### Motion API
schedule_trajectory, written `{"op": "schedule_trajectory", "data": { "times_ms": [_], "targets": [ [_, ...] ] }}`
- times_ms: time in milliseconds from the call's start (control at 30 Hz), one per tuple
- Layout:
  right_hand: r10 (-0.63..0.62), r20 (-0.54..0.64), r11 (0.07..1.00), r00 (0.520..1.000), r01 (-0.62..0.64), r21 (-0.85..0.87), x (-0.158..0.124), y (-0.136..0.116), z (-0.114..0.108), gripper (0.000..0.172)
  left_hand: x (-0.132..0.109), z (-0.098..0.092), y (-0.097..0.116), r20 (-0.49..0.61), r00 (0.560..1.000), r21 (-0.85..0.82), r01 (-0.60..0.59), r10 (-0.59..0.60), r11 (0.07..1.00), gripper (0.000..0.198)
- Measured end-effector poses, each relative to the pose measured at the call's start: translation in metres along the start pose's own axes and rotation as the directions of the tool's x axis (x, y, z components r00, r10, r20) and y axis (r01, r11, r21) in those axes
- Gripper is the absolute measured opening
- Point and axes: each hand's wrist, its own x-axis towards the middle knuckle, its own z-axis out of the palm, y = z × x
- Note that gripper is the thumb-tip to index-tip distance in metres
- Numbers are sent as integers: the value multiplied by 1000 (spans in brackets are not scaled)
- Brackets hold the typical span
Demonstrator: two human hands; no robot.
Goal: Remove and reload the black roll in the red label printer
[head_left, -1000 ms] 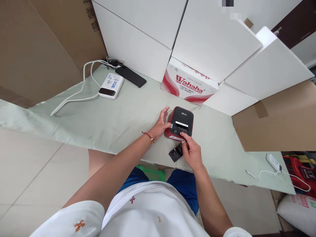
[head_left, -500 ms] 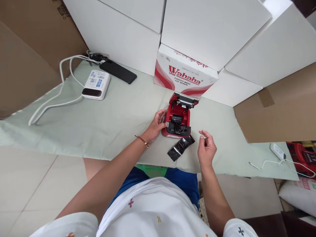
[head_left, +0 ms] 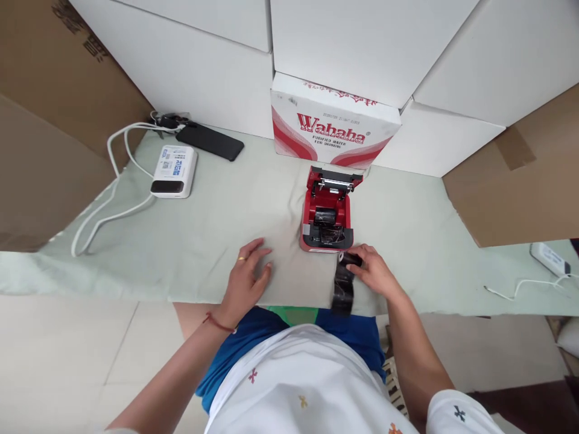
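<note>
A small red and black printer [head_left: 306,238] stands on the cloth-covered table with its lid raised. Inside it sits a dark roll [head_left: 324,217], with crumpled black film in front of it. Just off the printer's front right corner, my right hand [head_left: 373,271] is closed on a roll of black film [head_left: 344,278]; a loose strip hangs from it toward the table's near edge. My left hand [head_left: 246,274] is over the table to the left of the printer, fingers apart and holding nothing.
White boxes [head_left: 194,78] line the back, with a Wahaha water carton [head_left: 332,123] behind the printer. At left are a white power bank [head_left: 174,172] with cables and a black phone [head_left: 210,141]. Cardboard boxes [head_left: 520,175] flank the table; another white device [head_left: 549,258] lies far right.
My left hand has let go of the printer's side and moved left and nearer to me. My right hand has taken hold of the black film, which lay on the table before.
</note>
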Motion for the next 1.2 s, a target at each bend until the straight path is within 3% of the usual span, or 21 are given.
{"op": "schedule_trajectory", "data": {
  "times_ms": [100,200,267,333,433,533,600,700,900,967,1100,1200],
  "targets": [
    [-83,211,978,974,39,203,-6,-13,-30,31,-17,-19,-6,9,1000,95,-23,22,995,25],
    [-90,260,951,961,6,308,-7,-17,-51,37,-18,-27,0,-18,1000,102,-18,20,995,22],
    [-64,201,943,977,-7,334,-2,-10,-55,40,-8,-26,13,-36,999,73,-23,26,997,20],
    [-26,67,954,997,5,298,6,5,-52,40,8,-21,32,-48,998,34,-37,39,999,20],
    [-4,-182,995,983,23,102,18,32,-38,35,40,-11,67,-62,995,-2,-75,75,997,22],
    [-13,-312,1000,950,10,-12,22,53,-20,34,79,-2,99,6,986,-20,-167,167,986,23],
    [-17,-369,1000,929,7,-28,21,60,-8,33,105,5,113,112,978,11,-177,175,984,25],
    [-54,-449,996,892,18,-84,18,64,5,32,140,23,119,342,934,153,-160,100,975,24],
    [-71,-450,995,890,30,-98,19,67,9,33,182,63,112,477,868,301,-14,-137,954,21],
    [-72,-456,995,887,32,-93,20,68,9,33,191,69,119,518,831,439,-57,-201,896,23],
    [-76,-470,995,880,40,-86,20,69,10,34,197,71,148,540,783,746,-277,-308,605,24],
    [-84,-465,995,882,52,-82,20,70,10,34,187,66,161,506,813,778,-287,-288,559,31]
  ]
}}
